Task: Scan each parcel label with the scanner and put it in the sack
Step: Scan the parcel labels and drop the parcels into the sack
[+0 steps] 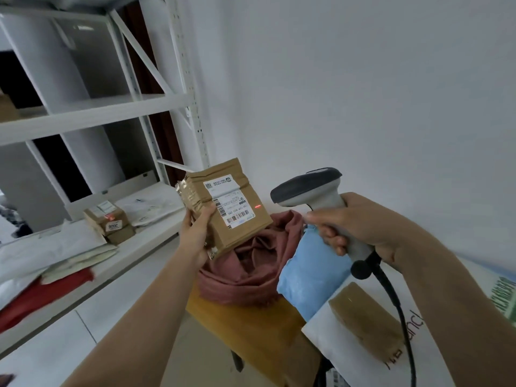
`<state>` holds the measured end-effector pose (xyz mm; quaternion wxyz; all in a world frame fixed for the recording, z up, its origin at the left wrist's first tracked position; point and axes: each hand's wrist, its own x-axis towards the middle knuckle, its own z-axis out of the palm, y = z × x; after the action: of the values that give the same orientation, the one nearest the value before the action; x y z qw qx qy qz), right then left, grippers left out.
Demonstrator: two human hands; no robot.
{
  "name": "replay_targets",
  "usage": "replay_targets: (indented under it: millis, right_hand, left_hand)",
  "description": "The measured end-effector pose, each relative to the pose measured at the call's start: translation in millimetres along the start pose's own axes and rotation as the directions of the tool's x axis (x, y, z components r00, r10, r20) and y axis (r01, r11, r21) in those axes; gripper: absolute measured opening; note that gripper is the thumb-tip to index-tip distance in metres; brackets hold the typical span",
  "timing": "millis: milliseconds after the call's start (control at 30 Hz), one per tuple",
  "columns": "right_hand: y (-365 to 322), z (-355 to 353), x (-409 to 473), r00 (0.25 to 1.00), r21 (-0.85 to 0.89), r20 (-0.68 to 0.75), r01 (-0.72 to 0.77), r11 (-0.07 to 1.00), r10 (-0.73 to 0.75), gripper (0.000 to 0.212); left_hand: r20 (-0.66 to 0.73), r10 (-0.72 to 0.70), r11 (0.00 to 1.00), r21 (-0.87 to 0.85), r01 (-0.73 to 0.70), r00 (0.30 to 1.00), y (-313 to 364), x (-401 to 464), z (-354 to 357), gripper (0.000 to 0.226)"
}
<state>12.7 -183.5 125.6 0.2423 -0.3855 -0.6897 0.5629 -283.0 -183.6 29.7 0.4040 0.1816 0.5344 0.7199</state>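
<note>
My left hand grips a brown cardboard parcel by its left edge and holds it up, its white barcode label facing me. A red scanner dot shows on the label's right side. My right hand grips the handle of a grey and black scanner, whose head points left at the parcel. Its black cable hangs down to the right. Below the parcel a dusty pink cloth sack lies open on a wooden stool. A blue soft parcel leans beside the sack.
A white shelf rack stands at the left. On its low shelf lie small brown boxes, white mailers and a red packet. At lower right, another brown parcel rests on a white bag. A white wall is behind.
</note>
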Motion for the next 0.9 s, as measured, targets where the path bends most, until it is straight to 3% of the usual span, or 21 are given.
replay_targets:
  millis: [167, 367, 467, 900]
  right_hand:
    - [-3.2, 7.6, 29.6, 0.998, -0.025, -0.058, -0.038, 0.999, 0.036, 0.049]
    - [-9.4, 41.8, 71.0, 0.983, 0.024, -0.160, -0.083, 0.996, 0.086, 0.043]
    - [-16.1, 66.8, 97.1, 0.970, 0.066, -0.207, -0.120, 0.991, 0.131, 0.029]
    - [-28.4, 101.6, 139.2, 0.918, 0.130, -0.315, -0.212, 0.969, 0.243, 0.023]
  left_hand:
    - [0.016, -0.055, 0.998, 0.002, 0.055, 0.998, -8.8, 54.5, -2.8, 0.067]
    - [0.084, -0.127, 0.992, 0.013, 0.127, 0.988, -10.0, 124.1, -16.2, 0.059]
    - [0.130, -0.152, 0.988, 0.040, 0.147, 0.980, -4.8, 157.7, -25.2, 0.055]
    - [0.240, -0.251, 0.968, 0.042, 0.248, 0.938, -16.2, 230.4, -30.1, 0.051]
